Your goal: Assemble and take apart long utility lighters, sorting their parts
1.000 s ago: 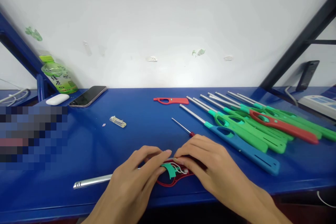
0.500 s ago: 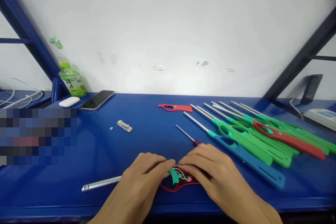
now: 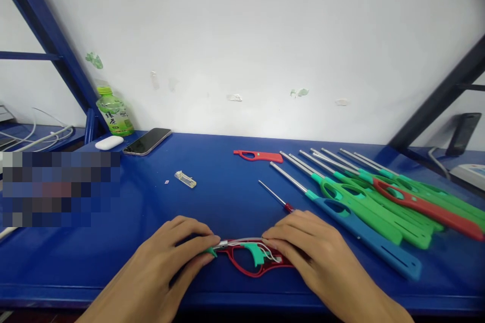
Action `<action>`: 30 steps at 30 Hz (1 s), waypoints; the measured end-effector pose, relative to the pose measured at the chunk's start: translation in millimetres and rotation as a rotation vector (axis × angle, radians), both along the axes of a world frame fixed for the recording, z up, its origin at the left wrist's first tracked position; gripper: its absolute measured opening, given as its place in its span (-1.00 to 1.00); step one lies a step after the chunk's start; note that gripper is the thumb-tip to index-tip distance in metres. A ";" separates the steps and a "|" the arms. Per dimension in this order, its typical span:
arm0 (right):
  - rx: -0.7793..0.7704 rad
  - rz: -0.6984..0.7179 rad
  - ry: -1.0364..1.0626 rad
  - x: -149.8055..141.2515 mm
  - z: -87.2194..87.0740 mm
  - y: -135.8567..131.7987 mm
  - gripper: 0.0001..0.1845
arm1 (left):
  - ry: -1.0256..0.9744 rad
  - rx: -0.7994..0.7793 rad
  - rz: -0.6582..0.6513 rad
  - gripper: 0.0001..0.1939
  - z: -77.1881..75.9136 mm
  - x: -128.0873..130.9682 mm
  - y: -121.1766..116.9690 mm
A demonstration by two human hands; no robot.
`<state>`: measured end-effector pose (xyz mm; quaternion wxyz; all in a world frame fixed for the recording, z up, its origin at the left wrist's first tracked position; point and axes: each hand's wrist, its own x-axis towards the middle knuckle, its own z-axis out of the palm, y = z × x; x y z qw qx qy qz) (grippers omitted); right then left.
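A red half casing (image 3: pixel 253 273) of a long-necked gas lighter lies near the table's front edge, its inside facing up. Set in it are a green trigger (image 3: pixel 257 253) and thin white wires (image 3: pixel 272 254). My left hand (image 3: pixel 184 257) pinches the nozzle end, where a bit of metal tube (image 3: pixel 223 244) and a green collar (image 3: pixel 210 251) show at the fingertips; the rest of the tube is hidden. At the handle end, my right hand (image 3: pixel 310 250) is closed on the casing, fingertips against the wires. A screwdriver (image 3: pixel 273 193) with a red handle lies just beyond it.
Several assembled lighters (image 3: pixel 364 207) are heaped on the right. Another red casing half (image 3: pixel 261 156) lies at the back. A clear part (image 3: pixel 185 179), a phone (image 3: pixel 148 141), a white case (image 3: pixel 109 143) and a green bottle (image 3: pixel 114 113) are toward the left.
My left hand has slid left from the trigger area to the nozzle end, uncovering the casing's loop and collar. My right hand stays on the handle end. The view has shifted slightly.
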<state>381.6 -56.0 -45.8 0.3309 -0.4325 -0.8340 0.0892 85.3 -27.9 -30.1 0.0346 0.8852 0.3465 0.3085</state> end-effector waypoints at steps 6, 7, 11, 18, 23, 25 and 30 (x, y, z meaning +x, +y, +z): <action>0.001 0.002 -0.011 0.7 -0.6 -0.3 -0.81 | 0.031 -0.065 -0.028 -0.52 -4.5 -0.2 -1.3; 0.002 0.001 -0.010 0.6 -0.6 -0.3 -0.82 | 0.057 -0.076 -0.028 -0.46 -5.9 -1.9 -2.1; 0.014 0.001 -0.004 0.0 -0.4 0.0 -0.83 | 0.105 -0.097 -0.001 -0.36 -15.1 -7.3 -4.1; 0.025 0.000 -0.022 -0.5 1.0 0.6 -0.83 | 0.072 -0.098 -0.051 -0.32 -21.0 -5.6 -2.0; 0.025 -0.004 -0.040 -0.3 1.3 0.4 -0.80 | 0.088 -0.095 -0.017 -0.40 -17.8 -5.3 -0.7; 0.038 -0.001 -0.050 -0.4 1.1 0.5 -0.81 | 0.098 -0.110 0.005 -0.46 -18.3 -5.0 1.7; 0.088 -0.041 -0.074 -0.4 -1.7 2.7 -0.77 | 0.046 -0.010 -0.025 -0.54 -19.8 1.2 11.7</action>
